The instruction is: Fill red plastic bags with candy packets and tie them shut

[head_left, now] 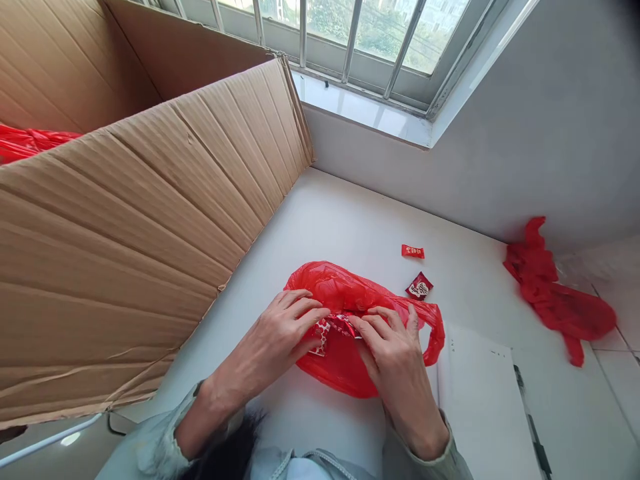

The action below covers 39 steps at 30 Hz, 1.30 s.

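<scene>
The white bench [350, 220] runs back to the grey wall, where its far edge meets the wall just below the window. Along its left side stands the big open cardboard box [150, 253], with some red plastic [30, 141] showing inside. A flat white panel [485, 400] lies toward the near right of the bench. Over by the far edge, well to the right, sits a crumpled red bundle [560, 303].

Near the person, at the front of the bench, is the red plastic bag [333, 287], its mouth facing up and one handle loop trailing to the right. It lies right under and between both hands. The left hand [287, 327] rests on its left part, fingers bent; I can't tell whether they pinch the plastic. The right hand [395, 347] curls over the other side, fingertips at the shiny red packet [343, 324] in the opening, its grip unclear too. A patterned packet [320, 337] shows beneath the left fingers.

Beyond the bag, toward the far edge, lie a dark red sweet [419, 287] and, farther back, a bright red sweet [413, 251].
</scene>
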Available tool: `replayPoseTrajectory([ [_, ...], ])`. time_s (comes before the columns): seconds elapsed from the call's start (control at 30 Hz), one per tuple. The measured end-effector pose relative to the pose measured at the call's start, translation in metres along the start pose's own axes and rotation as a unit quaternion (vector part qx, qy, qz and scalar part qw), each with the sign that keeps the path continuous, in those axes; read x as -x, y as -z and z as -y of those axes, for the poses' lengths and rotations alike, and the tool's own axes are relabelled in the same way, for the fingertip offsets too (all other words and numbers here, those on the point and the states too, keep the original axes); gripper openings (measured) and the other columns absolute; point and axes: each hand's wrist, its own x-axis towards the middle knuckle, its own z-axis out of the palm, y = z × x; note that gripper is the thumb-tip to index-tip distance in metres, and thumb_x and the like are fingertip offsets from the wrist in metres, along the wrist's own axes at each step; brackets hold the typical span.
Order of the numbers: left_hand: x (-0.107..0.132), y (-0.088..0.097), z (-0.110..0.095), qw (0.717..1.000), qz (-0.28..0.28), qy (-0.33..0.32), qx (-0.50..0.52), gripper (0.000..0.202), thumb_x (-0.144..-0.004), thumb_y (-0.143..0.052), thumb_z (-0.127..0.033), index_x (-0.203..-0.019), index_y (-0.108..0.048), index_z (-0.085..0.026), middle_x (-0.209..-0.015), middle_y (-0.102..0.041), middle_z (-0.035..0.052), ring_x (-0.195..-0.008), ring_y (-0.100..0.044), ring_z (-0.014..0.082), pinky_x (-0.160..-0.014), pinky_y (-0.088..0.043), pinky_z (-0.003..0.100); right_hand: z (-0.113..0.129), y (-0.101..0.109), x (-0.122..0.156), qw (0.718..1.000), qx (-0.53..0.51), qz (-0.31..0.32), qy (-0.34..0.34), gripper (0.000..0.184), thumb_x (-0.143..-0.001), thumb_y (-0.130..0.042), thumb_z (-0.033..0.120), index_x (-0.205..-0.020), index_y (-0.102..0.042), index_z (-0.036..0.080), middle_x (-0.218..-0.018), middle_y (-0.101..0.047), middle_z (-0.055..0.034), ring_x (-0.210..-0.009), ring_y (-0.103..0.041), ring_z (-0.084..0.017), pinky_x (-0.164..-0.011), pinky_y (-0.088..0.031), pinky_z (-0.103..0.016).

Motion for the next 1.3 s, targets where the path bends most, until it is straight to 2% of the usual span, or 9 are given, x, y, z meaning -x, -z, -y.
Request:
replayPoseTrajectory([
  [0.1,0.001,0.002,-0.005,0.999,0.013,-0.031,0.032,0.040,-0.083,-0.069,-0.018,-0.121,-0.059,-0.019,-0.121,-0.064,0.0069,-0.122,-0.049,0.0278,-0.100,-0.047,0.046,-0.002,0.003,0.008,0.998,-0.033,-0.045,0.017,0.026,-0.095,-0.048,0.016,-0.111,-0.067,0.024,-0.093,-0.072,0.0013,-0.100,-0.058,-0.022,-0.112,-0.014,-0.059],
  [0.17,0.001,0.002,-0.010,0.997,0.003,-0.043,0.067,0.042,-0.083,-0.070,-0.018,-0.123,-0.057,-0.019,-0.122,-0.064,0.0054,-0.124,-0.047,0.0254,-0.102,-0.046,0.042,-0.002,0.005,0.011,0.996,-0.060,-0.067,0.022,0.026,-0.096,-0.048,0.018,-0.109,-0.068,0.025,-0.093,-0.072,0.0025,-0.098,-0.059,-0.021,-0.112,-0.018,-0.056],
  [0.3,-0.002,-0.001,-0.019,0.989,-0.052,-0.057,0.130,0.026,-0.088,-0.063,-0.017,-0.115,-0.060,-0.018,-0.107,-0.069,0.0021,-0.107,-0.057,0.0191,-0.092,-0.052,0.033,0.000,0.013,0.014,0.989,-0.109,-0.096,0.031,0.027,-0.097,-0.046,0.020,-0.106,-0.070,0.028,-0.092,-0.073,0.0033,-0.095,-0.060,-0.020,-0.109,-0.025,-0.051],
  [0.5,0.000,0.003,-0.029,0.981,-0.120,-0.125,0.088,0.014,-0.092,-0.059,-0.015,-0.105,-0.063,-0.016,-0.096,-0.074,0.0032,-0.085,-0.066,0.0178,-0.076,-0.055,0.032,0.007,0.019,0.026,0.984,-0.116,-0.124,0.056,0.018,-0.090,-0.061,0.026,-0.105,-0.070,0.022,-0.096,-0.073,-0.0005,-0.093,-0.061,-0.020,-0.103,-0.036,-0.045],
  [0.67,0.011,-0.003,-0.034,0.974,-0.132,-0.155,0.100,0.015,-0.087,-0.063,-0.010,-0.102,-0.064,-0.014,-0.096,-0.075,0.0027,-0.080,-0.066,0.0163,-0.072,-0.054,0.031,0.008,0.013,0.043,0.967,-0.123,-0.196,0.109,0.019,-0.090,-0.060,0.015,-0.105,-0.070,0.018,-0.088,-0.074,-0.0014,-0.085,-0.063,-0.018,-0.099,-0.039,-0.044],
  [0.87,0.015,-0.002,-0.032,0.980,-0.055,-0.127,0.141,0.014,-0.093,-0.057,-0.021,-0.104,-0.063,-0.014,-0.090,-0.073,0.0028,-0.074,-0.067,0.0151,-0.067,-0.055,0.027,0.007,0.019,0.041,0.962,-0.129,-0.183,0.154,0.018,-0.088,-0.061,0.012,-0.102,-0.071,0.011,-0.085,-0.074,-0.0054,-0.081,-0.061,-0.021,-0.080,-0.047,-0.037],
  [1.07,0.014,-0.005,-0.028,0.980,-0.067,-0.136,0.130,0.015,-0.093,-0.056,-0.018,-0.104,-0.063,-0.012,-0.083,-0.073,0.0046,-0.068,-0.068,0.0148,-0.062,-0.055,0.024,0.005,0.014,0.040,0.968,-0.189,-0.121,0.115,0.019,-0.088,-0.062,0.015,-0.106,-0.068,0.013,-0.091,-0.073,-0.0056,-0.077,-0.063,-0.018,-0.067,-0.050,-0.029],
  [1.2,0.015,-0.010,-0.024,0.973,-0.040,-0.120,0.192,0.016,-0.094,-0.056,-0.021,-0.105,-0.065,-0.015,-0.086,-0.074,0.0043,-0.070,-0.069,0.0129,-0.063,-0.053,0.020,0.002,0.012,0.044,0.965,-0.226,-0.087,0.096,0.021,-0.088,-0.062,0.012,-0.108,-0.066,0.015,-0.088,-0.073,-0.0031,-0.072,-0.062,-0.015,-0.063,-0.050,-0.026],
  [1.3,0.013,-0.007,-0.018,0.970,-0.002,-0.091,0.224,0.017,-0.094,-0.057,-0.024,-0.103,-0.068,-0.017,-0.077,-0.072,0.0014,-0.062,-0.066,0.0102,-0.057,-0.049,0.017,-0.002,0.016,0.046,0.965,-0.236,-0.074,0.084,0.017,-0.089,-0.061,0.014,-0.106,-0.065,0.017,-0.086,-0.072,-0.0023,-0.071,-0.062,-0.014,-0.062,-0.050,-0.026],
])
